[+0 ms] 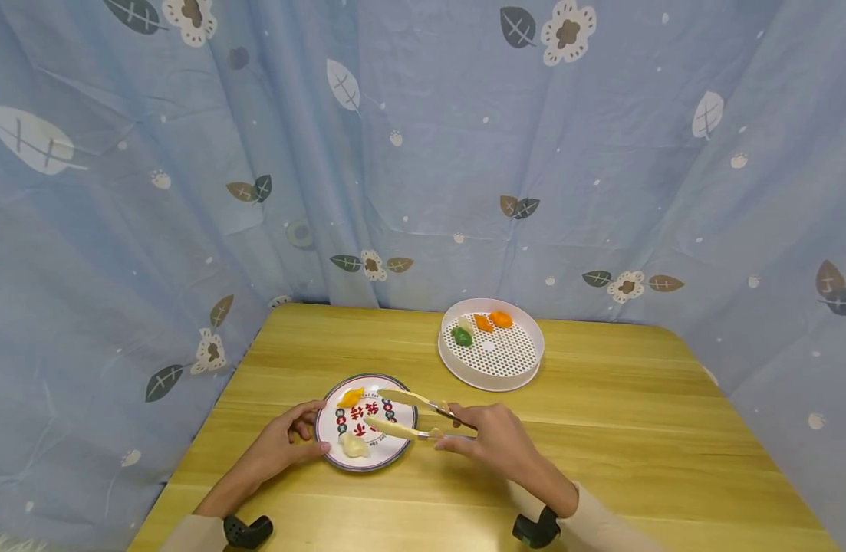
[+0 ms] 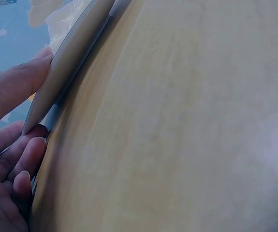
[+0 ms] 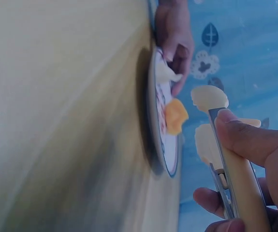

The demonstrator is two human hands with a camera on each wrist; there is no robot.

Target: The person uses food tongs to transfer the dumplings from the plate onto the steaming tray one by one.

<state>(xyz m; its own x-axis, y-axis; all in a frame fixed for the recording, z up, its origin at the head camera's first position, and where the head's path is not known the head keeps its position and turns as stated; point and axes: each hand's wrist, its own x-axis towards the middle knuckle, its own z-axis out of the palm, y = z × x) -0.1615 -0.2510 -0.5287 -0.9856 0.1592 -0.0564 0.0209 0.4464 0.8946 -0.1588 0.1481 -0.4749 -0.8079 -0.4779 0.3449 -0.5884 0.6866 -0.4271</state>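
A round patterned plate (image 1: pixel 395 448) sits near the table's front left and carries an orange dumpling (image 1: pixel 350 397) and a pale dumpling (image 1: pixel 354 445). My left hand (image 1: pixel 293 437) grips the plate's left rim (image 2: pixel 68 58), thumb on top and fingers (image 2: pixel 25 162) under the edge. My right hand (image 1: pixel 488 437) holds cream tongs (image 1: pixel 402 412), whose two tips hover apart over the plate with nothing between them. In the right wrist view the plate (image 3: pixel 153 125) is edge-on, with the orange dumpling (image 3: pixel 176 116), the pale dumpling (image 3: pixel 167 73) and the tongs (image 3: pixel 211 125).
A white perforated steamer tray (image 1: pixel 492 368) stands farther back on the wooden table (image 1: pixel 602 429), holding two orange dumplings (image 1: pixel 493 320), a green one (image 1: pixel 462 336) and a pale one. Blue floral curtains (image 1: pixel 423 153) enclose the table on three sides.
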